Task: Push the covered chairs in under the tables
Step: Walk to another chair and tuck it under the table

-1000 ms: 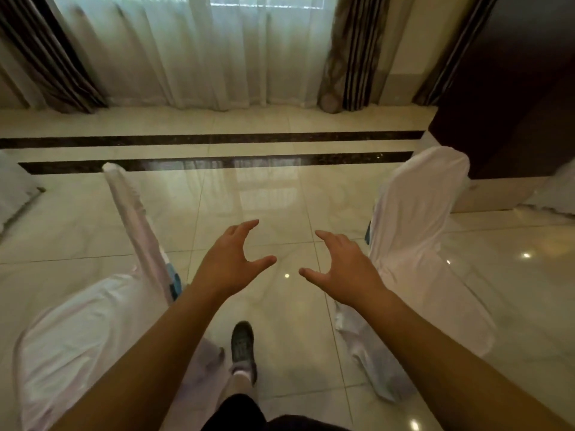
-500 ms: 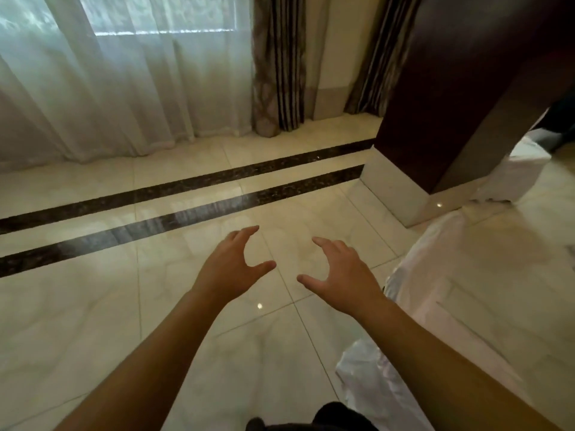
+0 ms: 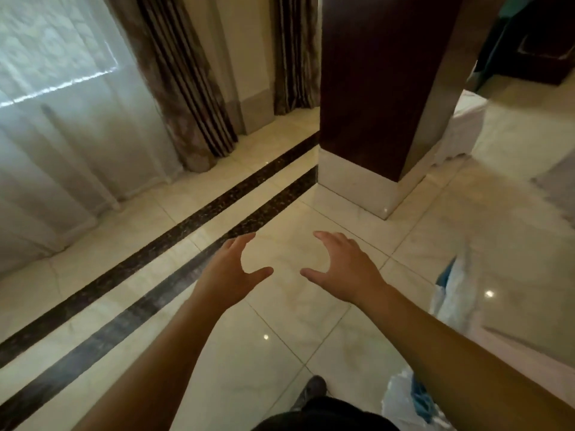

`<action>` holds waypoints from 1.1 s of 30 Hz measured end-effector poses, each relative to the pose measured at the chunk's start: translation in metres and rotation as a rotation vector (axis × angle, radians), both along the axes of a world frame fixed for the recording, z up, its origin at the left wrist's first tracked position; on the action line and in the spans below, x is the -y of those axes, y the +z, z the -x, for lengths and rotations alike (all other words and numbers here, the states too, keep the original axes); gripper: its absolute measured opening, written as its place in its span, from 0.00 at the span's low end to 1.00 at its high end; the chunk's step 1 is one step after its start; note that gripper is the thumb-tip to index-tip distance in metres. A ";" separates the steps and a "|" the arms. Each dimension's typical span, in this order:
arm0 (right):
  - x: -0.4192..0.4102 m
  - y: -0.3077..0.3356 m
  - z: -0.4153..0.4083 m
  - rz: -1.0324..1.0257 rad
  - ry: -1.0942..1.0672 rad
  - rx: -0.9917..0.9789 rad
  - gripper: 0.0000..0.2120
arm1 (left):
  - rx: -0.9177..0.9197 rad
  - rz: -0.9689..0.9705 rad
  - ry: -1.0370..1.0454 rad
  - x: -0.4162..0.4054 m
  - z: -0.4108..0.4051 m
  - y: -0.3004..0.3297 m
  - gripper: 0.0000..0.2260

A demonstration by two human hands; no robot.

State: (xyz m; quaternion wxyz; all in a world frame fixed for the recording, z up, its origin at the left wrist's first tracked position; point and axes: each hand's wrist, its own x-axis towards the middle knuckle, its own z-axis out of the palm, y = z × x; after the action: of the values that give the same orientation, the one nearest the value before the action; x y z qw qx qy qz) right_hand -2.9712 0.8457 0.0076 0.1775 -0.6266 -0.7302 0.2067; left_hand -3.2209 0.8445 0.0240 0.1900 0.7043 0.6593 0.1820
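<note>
Floor (image 3: 280, 331) of pale glossy tile filled most of the room, crossed by two dark stripes (image 3: 174, 250) that ran toward a dark wooden pillar (image 3: 373, 88) on a pale base. Sheer curtains (image 3: 62, 119) and brown drapes (image 3: 180, 88) hung along the far left wall. At the right edge stood a chair (image 3: 504, 275) under a white cover, blurred, with a strip of blue showing at its near side; a second white-draped shape (image 3: 463, 126) sat just behind the pillar, too unclear to name. Both bare arms reached forward over the open tiles. The left hand (image 3: 233, 269) and right hand (image 3: 345, 269) hung side by side, apart from the chair, each grip wide and holding nothing, fingers curved. One shoe (image 3: 311, 390) showed on the floor below.
</note>
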 end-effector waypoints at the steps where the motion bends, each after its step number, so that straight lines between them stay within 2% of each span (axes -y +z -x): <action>1: -0.010 0.001 -0.002 -0.006 -0.003 0.011 0.41 | -0.012 0.002 -0.011 -0.014 -0.001 0.002 0.38; 7: -0.091 0.018 -0.084 -0.003 -0.327 0.035 0.40 | -0.057 -0.004 -0.317 -0.185 -0.097 0.010 0.39; 11: -0.094 0.022 -0.147 0.034 -0.556 0.107 0.39 | -0.038 0.017 -0.545 -0.252 -0.187 -0.003 0.38; 16: -0.066 0.022 -0.209 0.083 -0.930 0.113 0.39 | -0.009 0.019 -0.940 -0.305 -0.316 -0.016 0.37; 21: -0.036 0.022 -0.217 0.126 -1.370 0.121 0.39 | 0.040 0.082 -1.397 -0.316 -0.434 -0.023 0.36; 24: -0.019 0.024 -0.200 0.179 -1.605 0.112 0.41 | 0.053 0.120 -1.638 -0.308 -0.478 -0.023 0.36; 30: 0.012 0.023 -0.136 0.228 -2.039 0.050 0.46 | -0.053 0.119 -2.016 -0.258 -0.513 -0.018 0.41; 33: 0.025 0.014 -0.105 0.251 -2.145 0.023 0.49 | -0.123 0.136 -2.126 -0.231 -0.509 -0.022 0.48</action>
State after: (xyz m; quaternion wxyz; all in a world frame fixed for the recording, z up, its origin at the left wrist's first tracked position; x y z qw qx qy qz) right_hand -2.8657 0.8208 0.0216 0.1936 -0.9551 0.2239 0.0110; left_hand -2.7122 1.0760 0.0020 0.2567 0.9139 -0.2764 -0.1501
